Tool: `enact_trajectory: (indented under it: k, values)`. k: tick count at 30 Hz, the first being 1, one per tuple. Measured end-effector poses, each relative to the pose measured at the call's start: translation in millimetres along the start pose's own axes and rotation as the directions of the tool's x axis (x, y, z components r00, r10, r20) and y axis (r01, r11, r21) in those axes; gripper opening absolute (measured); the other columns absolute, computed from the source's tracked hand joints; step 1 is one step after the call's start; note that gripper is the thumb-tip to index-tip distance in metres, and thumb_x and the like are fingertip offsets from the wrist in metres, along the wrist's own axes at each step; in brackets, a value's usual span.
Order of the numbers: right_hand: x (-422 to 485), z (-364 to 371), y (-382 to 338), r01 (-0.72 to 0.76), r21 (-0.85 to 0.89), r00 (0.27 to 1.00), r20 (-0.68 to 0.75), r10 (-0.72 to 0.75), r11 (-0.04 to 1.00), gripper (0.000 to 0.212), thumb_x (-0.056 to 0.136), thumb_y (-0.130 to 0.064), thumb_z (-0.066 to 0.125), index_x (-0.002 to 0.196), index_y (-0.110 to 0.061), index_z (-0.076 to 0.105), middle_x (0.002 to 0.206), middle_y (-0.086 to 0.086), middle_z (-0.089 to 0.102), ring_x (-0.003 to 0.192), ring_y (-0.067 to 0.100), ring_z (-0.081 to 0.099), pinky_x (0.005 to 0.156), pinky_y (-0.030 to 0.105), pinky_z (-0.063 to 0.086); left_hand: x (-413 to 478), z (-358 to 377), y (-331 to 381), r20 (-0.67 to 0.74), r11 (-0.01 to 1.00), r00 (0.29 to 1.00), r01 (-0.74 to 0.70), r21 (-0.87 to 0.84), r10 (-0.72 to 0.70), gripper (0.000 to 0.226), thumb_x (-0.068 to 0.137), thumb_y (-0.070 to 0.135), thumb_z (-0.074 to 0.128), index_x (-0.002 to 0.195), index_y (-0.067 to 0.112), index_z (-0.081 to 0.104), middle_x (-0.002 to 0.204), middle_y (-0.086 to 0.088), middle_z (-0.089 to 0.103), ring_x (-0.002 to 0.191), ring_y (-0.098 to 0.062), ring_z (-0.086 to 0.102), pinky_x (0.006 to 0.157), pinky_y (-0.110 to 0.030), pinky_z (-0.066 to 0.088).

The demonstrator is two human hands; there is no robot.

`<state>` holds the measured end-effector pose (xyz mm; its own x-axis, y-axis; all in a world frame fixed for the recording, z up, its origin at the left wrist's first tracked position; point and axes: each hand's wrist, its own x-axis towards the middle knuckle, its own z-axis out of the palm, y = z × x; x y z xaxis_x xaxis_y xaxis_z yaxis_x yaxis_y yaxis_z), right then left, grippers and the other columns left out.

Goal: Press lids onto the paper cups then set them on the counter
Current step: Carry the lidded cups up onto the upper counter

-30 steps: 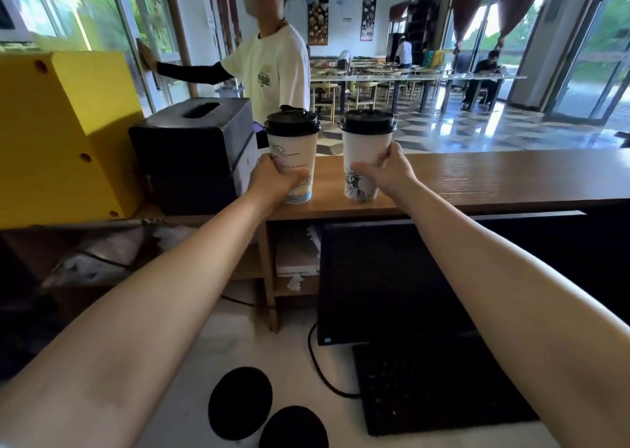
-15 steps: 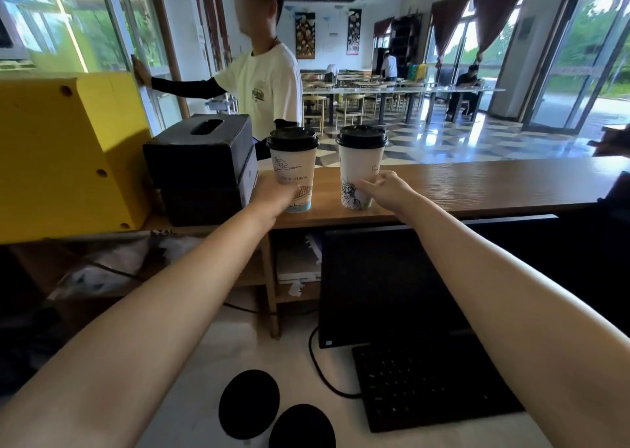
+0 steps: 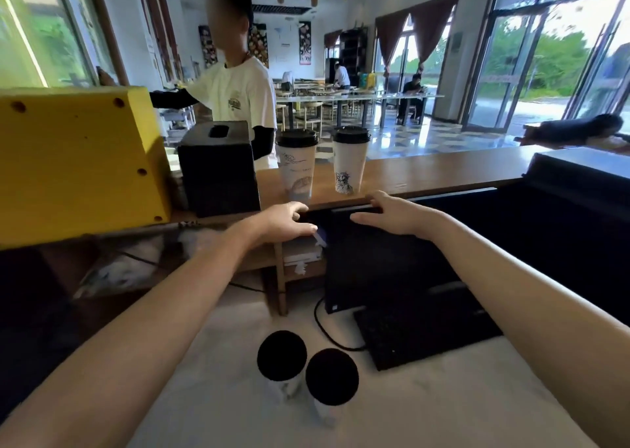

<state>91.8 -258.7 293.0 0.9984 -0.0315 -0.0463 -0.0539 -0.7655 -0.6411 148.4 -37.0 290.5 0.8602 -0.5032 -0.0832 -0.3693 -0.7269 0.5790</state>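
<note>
Two white paper cups with black lids stand upright on the wooden counter [image 3: 443,171]: the left cup [image 3: 296,164] and the right cup [image 3: 349,159]. My left hand [image 3: 283,221] hovers below and in front of the left cup, fingers spread, holding nothing. My right hand [image 3: 392,212] is just below the counter's front edge, under the right cup, fingers apart and empty. Two more lidded cups [image 3: 282,355] [image 3: 331,376] stand on the pale work surface close to me, seen from above.
A black box [image 3: 218,168] and a yellow box [image 3: 78,161] sit left of the cups. A person in a white shirt [image 3: 238,96] stands behind the counter. A dark monitor [image 3: 385,260] and keyboard [image 3: 426,331] lie below the counter.
Both hands have let go of the two cups and pulled back toward me, below the counter's edge. The cups stay standing on the counter.
</note>
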Motion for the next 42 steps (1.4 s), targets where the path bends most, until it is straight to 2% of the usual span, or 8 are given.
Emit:
enact_trajectory:
  k: [4,13,20,24,28,34,39,42]
  values:
    - [-62.7,52.3,16.3,0.009,0.009,1.0,-0.018,-0.008,1.0,0.082,0.085,-0.052,0.057,0.15,-0.023,0.016,0.156,0.0,0.025,0.141,0.017,0.028,0.113,0.03,0.026,-55.4,34.7,-56.2,0.106,0.993,0.989,-0.097,-0.066,0.104,0.084,0.085,0.044,0.062,0.15,0.026,0.012,0.156,0.005,0.02,0.142,-0.011,0.022,0.103,-0.018,0.022]
    - [-134.9,210.3,109.5,-0.171,0.275,0.982,0.13,0.139,0.946,0.098,0.073,-0.049,0.072,0.149,-0.031,0.012,0.154,-0.017,0.017,0.142,0.004,0.017,0.11,0.022,0.02,-109.5,168.7,-189.5,0.187,0.898,0.98,0.146,-0.416,-0.073,0.15,0.033,0.079,0.073,0.149,0.031,-0.008,0.157,0.01,0.009,0.143,-0.007,0.013,0.114,-0.027,0.019]
    - [-118.6,281.3,136.0,-0.206,0.466,0.977,0.143,0.156,0.86,0.095,0.072,-0.027,0.08,0.138,-0.041,0.013,0.141,-0.022,0.03,0.132,-0.001,0.03,0.103,0.015,0.026,-82.4,233.4,-193.2,0.041,0.781,0.989,0.138,-0.61,-0.142,0.1,0.072,0.004,0.078,0.147,0.021,0.013,0.134,0.015,0.03,0.128,-0.005,0.031,0.101,-0.019,0.028]
    - [-103.5,303.8,139.3,-0.175,0.588,0.978,0.009,0.21,0.79,0.088,0.072,-0.012,0.08,0.132,-0.038,0.022,0.13,-0.022,0.041,0.12,-0.005,0.041,0.089,-0.004,0.033,-72.1,251.3,-194.0,-0.08,0.732,0.97,0.119,-0.671,-0.231,0.093,0.069,0.008,0.08,0.144,0.022,0.027,0.131,0.011,0.042,0.123,-0.008,0.04,0.102,-0.025,0.034]
    - [-102.1,306.7,137.0,-0.142,0.625,0.97,-0.069,0.235,0.767,0.081,0.07,-0.003,0.079,0.128,-0.034,0.031,0.119,-0.025,0.046,0.109,-0.011,0.047,0.082,-0.004,0.037,-72.4,251.8,-188.6,-0.123,0.755,0.961,0.11,-0.647,-0.246,0.09,0.07,0.008,0.08,0.143,0.018,0.03,0.135,0.003,0.046,0.122,-0.013,0.043,0.099,-0.027,0.036]
    - [-119.6,254.1,121.1,-0.152,0.671,0.943,-0.123,0.311,0.726,0.078,0.072,-0.011,0.08,0.134,-0.029,0.036,0.124,-0.011,0.053,0.113,0.009,0.054,0.09,0.021,0.048,-77.5,212.0,-145.4,-0.082,0.779,0.985,0.066,-0.624,-0.149,0.088,0.069,0.007,0.08,0.141,0.02,0.032,0.122,0.011,0.044,0.114,-0.012,0.045,0.09,-0.026,0.039]
    - [-118.2,159.8,97.9,-0.058,0.693,0.94,-0.204,0.272,0.718,0.063,0.071,-0.01,0.08,0.122,-0.024,0.046,0.115,-0.009,0.062,0.101,0.006,0.061,0.08,0.022,0.054,-59.5,158.3,-76.6,-0.082,0.768,0.996,-0.032,-0.64,-0.027,0.082,0.065,0.011,0.083,0.135,0.02,0.042,0.125,0.007,0.056,0.109,-0.014,0.058,0.09,-0.031,0.05]
    - [-111.1,97.1,87.9,0.003,0.673,0.945,-0.245,0.219,0.739,0.059,0.069,-0.016,0.082,0.12,-0.021,0.052,0.114,-0.002,0.068,0.105,0.013,0.065,0.088,0.033,0.054,-40.7,120.7,-27.6,-0.081,0.719,0.993,-0.114,-0.685,0.08,0.063,0.066,0.006,0.082,0.119,0.021,0.052,0.111,0.004,0.067,0.09,0.002,0.065,0.07,-0.014,0.054]
